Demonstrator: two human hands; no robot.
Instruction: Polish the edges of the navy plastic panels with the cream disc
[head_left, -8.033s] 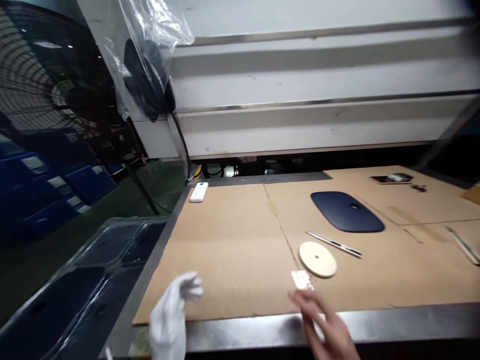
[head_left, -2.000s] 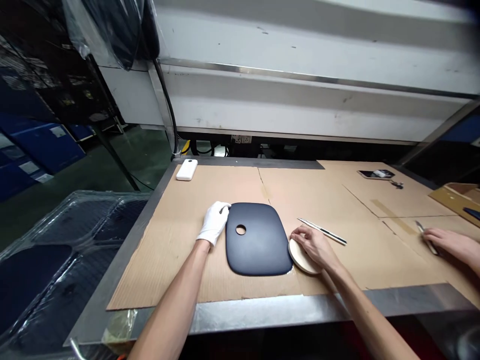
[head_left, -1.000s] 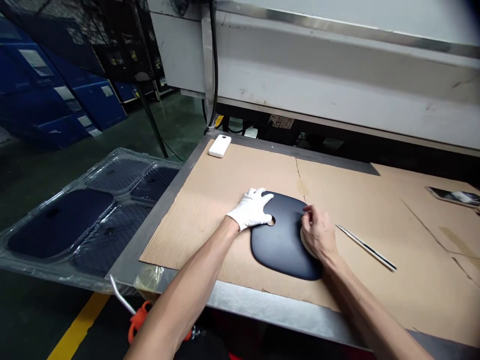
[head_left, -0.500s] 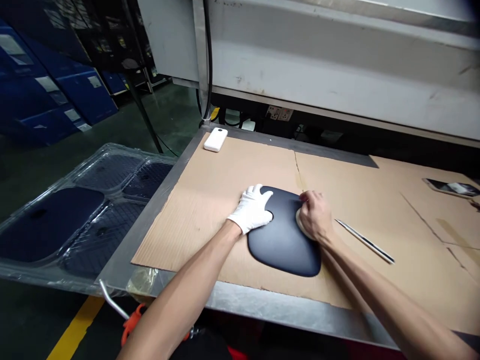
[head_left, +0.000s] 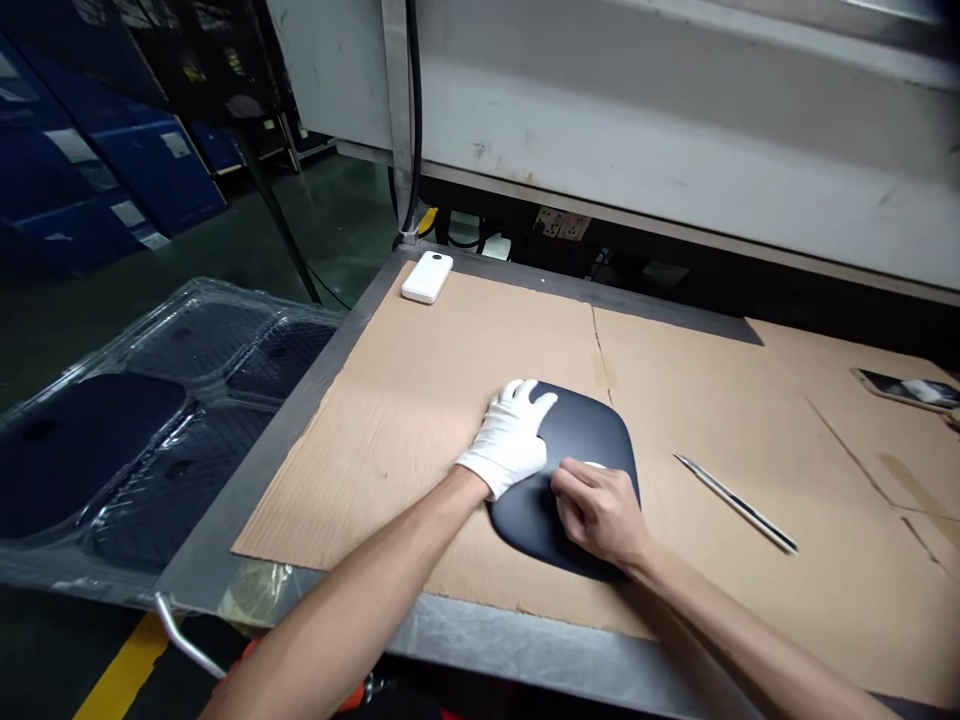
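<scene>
A smooth dark rounded panel (head_left: 600,430) lies on cardboard in the middle of the bench. My left hand (head_left: 510,440), in a white glove, rests spread on the panel's left side, thumb and fingers apart. My bare right hand (head_left: 600,505) is closed over the panel's lower right part. A bit of a white wad (head_left: 596,464) shows above its knuckles; the rest is hidden under the hand, so I cannot tell whether it is cloth or a pad. To the right of that hand, a slim knife-like tool (head_left: 739,504) lies on the cardboard.
Taped cardboard (head_left: 360,430) covers the metal bench (head_left: 510,635). A white device (head_left: 427,277) sits at the back left corner, a phone (head_left: 907,389) at the far right. Plastic trays (head_left: 157,420) with dark panels stand left. A white machine wall (head_left: 675,130) rises behind.
My right hand has moved from the panel's right edge down and left onto its lower face. The left hand stays on the panel's left side. The view has shifted slightly.
</scene>
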